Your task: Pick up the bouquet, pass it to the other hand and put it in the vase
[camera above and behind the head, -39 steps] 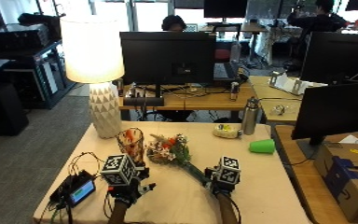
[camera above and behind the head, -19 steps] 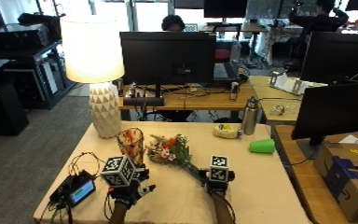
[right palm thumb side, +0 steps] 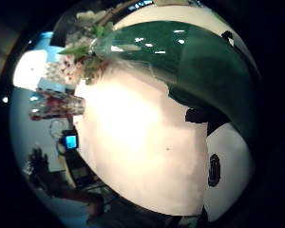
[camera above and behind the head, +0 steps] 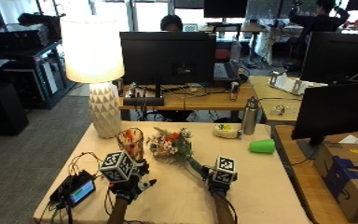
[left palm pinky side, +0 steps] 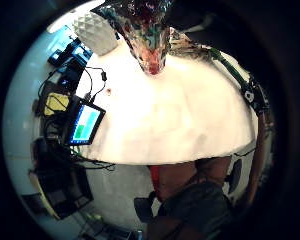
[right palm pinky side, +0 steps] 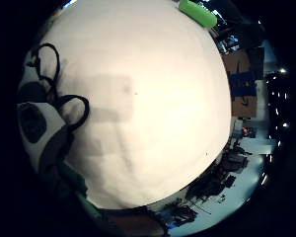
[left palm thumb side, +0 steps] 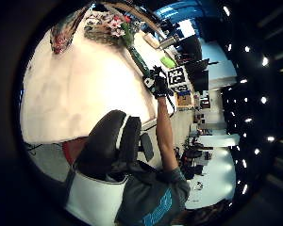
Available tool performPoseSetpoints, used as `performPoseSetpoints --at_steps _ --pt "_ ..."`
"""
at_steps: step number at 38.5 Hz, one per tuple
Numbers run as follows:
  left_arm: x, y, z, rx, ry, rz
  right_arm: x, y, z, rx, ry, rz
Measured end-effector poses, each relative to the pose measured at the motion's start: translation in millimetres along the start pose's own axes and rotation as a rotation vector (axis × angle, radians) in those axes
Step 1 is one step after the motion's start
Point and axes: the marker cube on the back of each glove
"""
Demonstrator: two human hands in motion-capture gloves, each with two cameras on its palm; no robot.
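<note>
Right hand (camera above and behind the head: 218, 180) now forward at bouquet (camera above and behind the head: 173, 147) stem.

Outside view: bright, even light. Lit table lamp (camera above and behind the head: 92, 49) glows near white, shade detail washed out. Daylight through the far windows, blown out. Soft, faint shadows on the surface (camera above and behind the head: 253, 182).

Palm views: strong fisheye bending, each ringed by a black border. Surface overexposed to near white in the right hand's views (right palm pinky side: 153, 98); a soft grey shadow falls across it. Bouquet's green wrap (right palm thumb side: 190, 61) fills much of the right thumb side view, out of focus, with small glints of ceiling lights. Ceiling lights show as rows of bright dots at the rim.
</note>
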Motion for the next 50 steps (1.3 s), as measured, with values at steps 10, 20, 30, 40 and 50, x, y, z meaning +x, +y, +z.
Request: performPoseSetpoints --at_steps 10,20,30,40,50 --pt "48.2 -25.1 -23.7 0.082 0.156 0.101 -3.6 16.2 -51.8 0.175 -0.287 -0.031" --pt "118.3 -61.3 -41.0 0.167 0.516 0.196 -23.7 53.7 -114.2 0.333 -0.737 -0.178" --pt "184.9 -104.4 -62.8 0.018 0.970 0.260 -50.7 67.8 -128.8 0.299 -1.186 -0.385" --pt "225.8 -119.5 -77.2 -0.009 1.113 0.286 -72.9 72.2 -136.5 0.253 -1.343 -0.560" --pt "242.6 -115.9 -75.3 -0.088 1.126 0.376 -91.4 73.2 -133.4 0.201 -1.400 -0.545"
